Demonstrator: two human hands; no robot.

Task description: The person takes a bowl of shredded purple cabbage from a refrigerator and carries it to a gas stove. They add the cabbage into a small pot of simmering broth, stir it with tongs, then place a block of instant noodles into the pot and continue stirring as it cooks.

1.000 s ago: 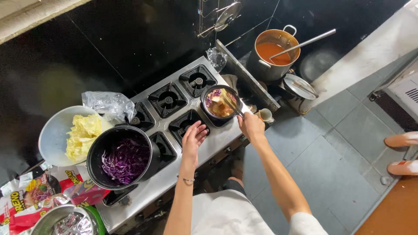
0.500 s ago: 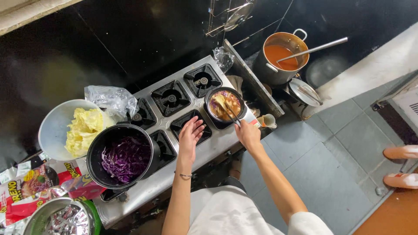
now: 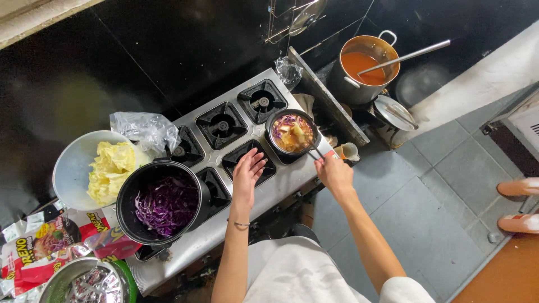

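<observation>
A small dark pan [image 3: 292, 132] of mixed food is being kept on a stove [image 3: 281, 185] burner right of centre, its handle running down-right into the right hand [image 3: 333, 173], which is being closed around it. The left hand [image 3: 247, 174] is being held open, flat above the stove's front edge, lower-left of the pan. Red and yellow printed packets [image 3: 50, 247] are being left crumpled at lower left.
</observation>
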